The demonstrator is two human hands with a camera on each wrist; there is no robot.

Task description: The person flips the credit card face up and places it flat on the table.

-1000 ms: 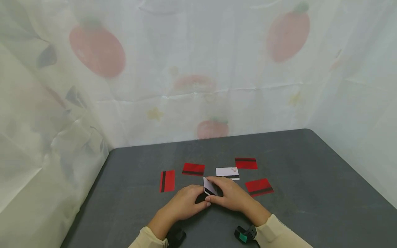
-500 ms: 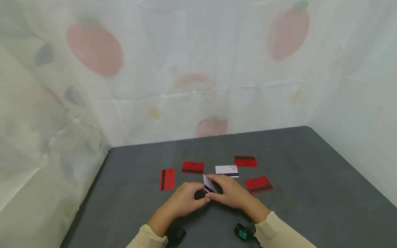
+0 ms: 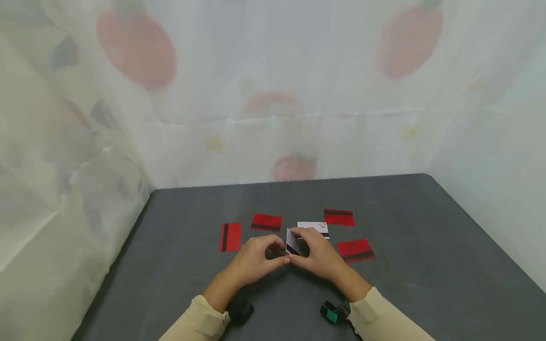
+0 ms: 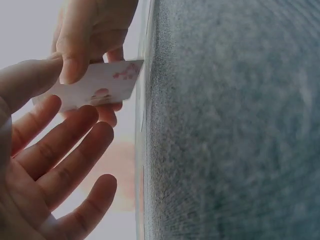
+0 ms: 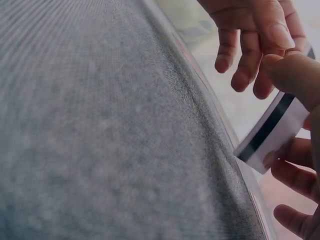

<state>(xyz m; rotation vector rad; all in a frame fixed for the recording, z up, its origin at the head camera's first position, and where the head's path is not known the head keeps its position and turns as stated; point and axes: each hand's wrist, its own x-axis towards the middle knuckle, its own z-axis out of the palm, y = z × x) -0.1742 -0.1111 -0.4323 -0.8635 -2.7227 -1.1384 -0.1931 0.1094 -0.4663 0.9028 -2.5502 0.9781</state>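
Note:
A white card with a black stripe (image 3: 292, 242) stands on edge between the two hands, raised off the table in both wrist views. My right hand (image 3: 322, 258) pinches it, thumb on one face and fingers behind. A small red print shows on the card (image 4: 107, 85) in the left wrist view. Close to the card's other end is my left hand (image 3: 255, 258), its fingers (image 4: 65, 172) spread and relaxed. The thumb tips nearly meet; whether the left fingertips touch the card, I cannot tell. Just beyond lies another white card (image 3: 313, 227), partly covered by the right hand.
Several red cards with black stripes lie around the hands: one upright card at left (image 3: 231, 237), another red card (image 3: 266, 222) beside it, a far right red card (image 3: 339, 217) and a nearer one (image 3: 356, 248). Pale printed curtains (image 3: 239, 156) border the dark table (image 3: 179, 265).
The left fingers have come away from the card and loosened. The right hand has kept its pinch, and the card has shifted slightly right. The head view has tilted a little.

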